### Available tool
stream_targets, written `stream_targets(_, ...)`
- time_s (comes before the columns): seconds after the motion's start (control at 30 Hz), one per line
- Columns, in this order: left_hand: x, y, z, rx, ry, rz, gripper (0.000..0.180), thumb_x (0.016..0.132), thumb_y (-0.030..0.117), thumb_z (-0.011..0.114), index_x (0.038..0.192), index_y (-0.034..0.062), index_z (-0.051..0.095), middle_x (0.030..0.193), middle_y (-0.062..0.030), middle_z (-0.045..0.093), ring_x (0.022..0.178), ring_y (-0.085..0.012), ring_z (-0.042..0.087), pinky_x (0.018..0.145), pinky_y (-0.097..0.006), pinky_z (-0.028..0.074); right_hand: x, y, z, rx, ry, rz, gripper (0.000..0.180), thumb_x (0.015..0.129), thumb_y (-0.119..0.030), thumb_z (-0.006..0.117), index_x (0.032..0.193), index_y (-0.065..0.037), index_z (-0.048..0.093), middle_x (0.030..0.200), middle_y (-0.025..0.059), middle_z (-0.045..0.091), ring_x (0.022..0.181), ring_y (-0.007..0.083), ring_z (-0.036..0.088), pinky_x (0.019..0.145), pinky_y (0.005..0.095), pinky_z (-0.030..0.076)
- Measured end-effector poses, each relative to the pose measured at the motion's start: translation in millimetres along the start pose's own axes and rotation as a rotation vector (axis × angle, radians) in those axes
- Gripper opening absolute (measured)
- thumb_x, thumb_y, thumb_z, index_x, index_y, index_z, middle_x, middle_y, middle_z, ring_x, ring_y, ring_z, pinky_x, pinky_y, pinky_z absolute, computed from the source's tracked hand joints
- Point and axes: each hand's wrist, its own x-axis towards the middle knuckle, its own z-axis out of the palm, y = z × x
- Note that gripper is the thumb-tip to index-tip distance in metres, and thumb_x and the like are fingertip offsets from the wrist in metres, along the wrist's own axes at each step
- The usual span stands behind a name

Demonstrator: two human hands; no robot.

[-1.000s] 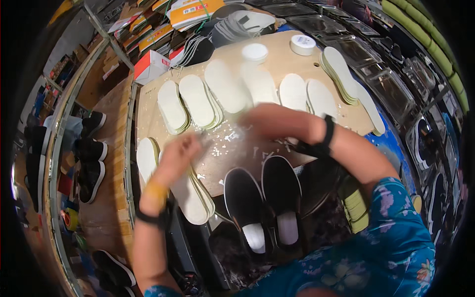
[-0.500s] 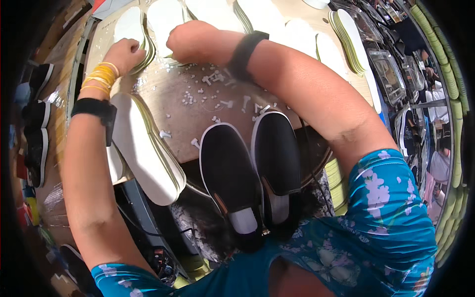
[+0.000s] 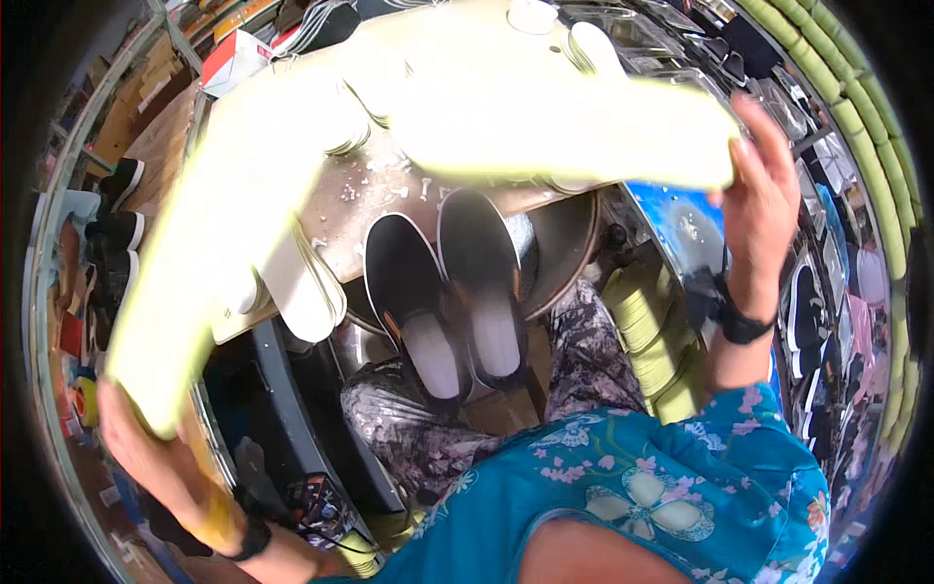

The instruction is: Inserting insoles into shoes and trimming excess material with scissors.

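My left hand (image 3: 161, 462) is closed on the lower end of a pale insole (image 3: 185, 292) with a yellow-green edge, slanting up toward the table. At the right, my raised right hand (image 3: 764, 200) grips the end of a similar insole (image 3: 593, 131), which reaches leftward. Both are washed out by glare, so I cannot tell whether each is one piece or a stack. Below and between them, a pair of black slip-on shoes (image 3: 477, 253) with white rims rests near my lap.
Stacked white insoles (image 3: 309, 292) lie along the edge of the wooden table (image 3: 341, 209), among scattered white bits. A white roll (image 3: 532, 16) and a red-and-white box (image 3: 236, 61) stand farther back. Yellow-green rolls (image 3: 637, 316) sit beside my right leg. Black shoes (image 3: 117, 234) line the left.
Both hands have left the insoles on the table and moved apart, left hand down and left, right hand far right. Each now holds an insole lifted close to view.
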Motion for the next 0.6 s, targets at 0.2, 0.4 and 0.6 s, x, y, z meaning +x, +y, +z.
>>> stream_targets(0.2, -58, 92, -89, -1.152, -0.412, -1.074, 0.033, 0.094, 0.035, 0.048, 0.078, 0.0063, 0.053, 0.061, 0.0005, 0.053, 0.044, -0.0044, 0.049, 0.035, -0.017, 0.037, -69, -20, -69, -0.122, -0.209, 0.446, 0.017, 0.086, -0.007, 0.053, 0.097, -0.001, 0.065, 0.078, 0.0045, 0.065, 0.058, 0.0073, 0.057, 0.044, 0.0186, 0.043)
stream_targets(0.4, -53, 220, -92, -0.709, -0.543, -0.324, 0.013, 0.083, 0.01, 0.058, 0.091, 0.0003, 0.056, 0.069, -0.0154, 0.059, 0.056, -0.0299, 0.059, 0.053, -0.037, 0.048, -134, -21, -13, -0.714, -0.753, -0.799, 0.026, 0.073, -0.014, 0.055, 0.096, -0.003, 0.057, 0.079, 0.0075, 0.059, 0.06, 0.0169, 0.056, 0.046, 0.0259, 0.043)
stream_targets(0.6, -39, 254, -103, -0.607, -0.872, 0.043, 0.036, 0.078, 0.004, 0.056, 0.114, 0.0001, 0.049, 0.106, -0.0205, 0.055, 0.087, -0.0377, 0.059, 0.069, -0.043, 0.05, -195, 18, 20, -0.567, -0.683, -1.056, 0.032, 0.075, -0.018, 0.052, 0.1, 0.001, 0.055, 0.081, 0.0104, 0.057, 0.066, 0.0172, 0.053, 0.051, 0.0256, 0.039)
